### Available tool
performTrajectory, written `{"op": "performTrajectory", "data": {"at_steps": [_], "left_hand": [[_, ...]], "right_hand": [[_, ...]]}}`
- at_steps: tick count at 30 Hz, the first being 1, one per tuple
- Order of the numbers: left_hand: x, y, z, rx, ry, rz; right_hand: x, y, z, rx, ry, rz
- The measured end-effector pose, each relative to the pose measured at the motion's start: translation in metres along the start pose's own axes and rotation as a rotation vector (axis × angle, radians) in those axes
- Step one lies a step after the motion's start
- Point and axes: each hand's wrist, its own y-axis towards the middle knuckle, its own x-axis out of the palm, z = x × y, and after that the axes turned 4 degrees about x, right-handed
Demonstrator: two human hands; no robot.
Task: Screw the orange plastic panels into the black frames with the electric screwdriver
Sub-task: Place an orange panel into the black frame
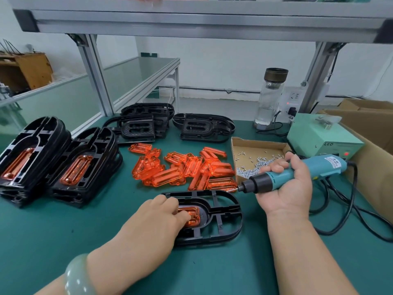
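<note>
Two hands in play; my left hand (168, 211) sits lower centre of the frame, fingers bent down, pressing the orange panel (192, 217) into the black frame (225, 222); that frame lies flat on the green mat (63, 235), long axis running left to right; my right hand (291, 188) is wrapped round the electric screwdriver (297, 173), held almost level, bit aimed left, tip just off the frame's upper right edge; the panel lies down-left of the bit; I reckon the tool must tip upright before dropping; whether a screw rides the bit, I cannot tell.
</note>
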Motion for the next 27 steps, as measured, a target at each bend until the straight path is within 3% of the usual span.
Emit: {"op": "performTrajectory", "data": {"at_steps": [11,19,27], "left_hand": [[0.015,0.004,0.0,0.027,-0.289,0.089],[0.012,0.015,0.0,0.04,-0.366,0.073],[-0.027,0.055,0.003,0.052,-0.521,0.315]], "right_hand": [[0.0,0.001,-0.004,-0.013,0.021,-0.003],[-0.001,0.002,-0.008,-0.018,0.033,0.001],[-0.002,0.006,-0.015,-0.023,0.026,0.002]]}}
